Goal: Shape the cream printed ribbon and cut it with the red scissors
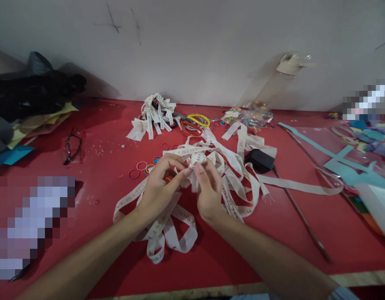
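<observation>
Both hands meet over a tangle of cream printed ribbon (232, 166) on the red table (95, 137). My left hand (159, 183) and my right hand (207, 187) pinch the same folded loop of ribbon (197, 159) between thumbs and fingertips, held just above the tabletop. Long ribbon tails (167, 233) trail down under my wrists toward the front edge. A heap of finished ribbon bows (153, 116) lies at the back near the wall. Small coloured rubber bands (142, 167) are scattered just left of my left hand.
Scissors with red and yellow handles (195, 123) lie behind the ribbon. A black block (259, 160) and a thin stick (301, 216) sit to the right, eyeglasses (72, 146) to the left. Blue paper strips (345, 164) cover the right side; black bags (33, 89) the far left.
</observation>
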A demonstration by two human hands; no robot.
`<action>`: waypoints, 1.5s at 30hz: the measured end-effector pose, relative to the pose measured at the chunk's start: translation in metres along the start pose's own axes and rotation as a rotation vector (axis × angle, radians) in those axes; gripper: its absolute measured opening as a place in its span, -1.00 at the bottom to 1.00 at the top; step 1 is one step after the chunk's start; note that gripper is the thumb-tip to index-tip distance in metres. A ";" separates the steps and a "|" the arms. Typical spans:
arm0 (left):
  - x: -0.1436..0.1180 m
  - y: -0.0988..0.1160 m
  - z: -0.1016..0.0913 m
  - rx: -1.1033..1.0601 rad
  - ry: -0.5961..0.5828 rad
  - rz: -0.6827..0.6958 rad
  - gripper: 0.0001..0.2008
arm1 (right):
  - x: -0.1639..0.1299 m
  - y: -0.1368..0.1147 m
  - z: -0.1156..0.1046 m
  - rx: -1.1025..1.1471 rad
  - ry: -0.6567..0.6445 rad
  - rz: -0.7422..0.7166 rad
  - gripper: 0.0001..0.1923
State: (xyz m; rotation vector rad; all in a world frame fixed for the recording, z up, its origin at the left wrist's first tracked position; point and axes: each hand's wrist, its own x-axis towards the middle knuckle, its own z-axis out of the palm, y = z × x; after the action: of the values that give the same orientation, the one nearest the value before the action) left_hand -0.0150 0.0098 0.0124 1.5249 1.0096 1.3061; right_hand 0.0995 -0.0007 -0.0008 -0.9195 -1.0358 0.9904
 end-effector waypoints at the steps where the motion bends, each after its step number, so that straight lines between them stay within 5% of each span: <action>1: 0.001 0.000 0.000 0.001 -0.009 -0.018 -0.89 | 0.000 -0.001 0.000 -0.005 0.004 0.009 -0.79; 10: 0.003 0.000 0.001 -0.034 -0.100 -0.200 -0.81 | 0.003 0.001 0.000 -0.199 0.104 0.082 -0.61; 22: -0.001 -0.003 0.001 0.032 -0.194 -0.167 -0.81 | 0.001 0.003 0.001 -0.128 0.103 0.102 -0.64; 26: 0.000 -0.003 0.000 -0.118 -0.217 -0.273 -0.80 | 0.000 0.003 0.001 -0.161 0.116 0.116 -0.62; 30: 0.002 -0.003 0.000 -0.277 -0.208 -0.342 -0.80 | 0.001 0.004 0.001 -0.096 0.058 0.154 -0.63; 38: 0.002 -0.004 0.000 -0.166 -0.032 -0.210 -0.83 | -0.004 0.005 0.001 -0.071 -0.012 0.247 -0.63; 45: 0.002 -0.004 -0.003 -0.101 -0.017 -0.179 -0.85 | -0.006 0.004 0.001 -0.077 -0.099 0.259 -0.74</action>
State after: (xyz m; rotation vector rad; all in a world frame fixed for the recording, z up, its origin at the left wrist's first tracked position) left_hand -0.0177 0.0136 0.0094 1.3358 1.0282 1.1982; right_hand 0.0969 -0.0049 -0.0061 -1.0967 -1.0610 1.2276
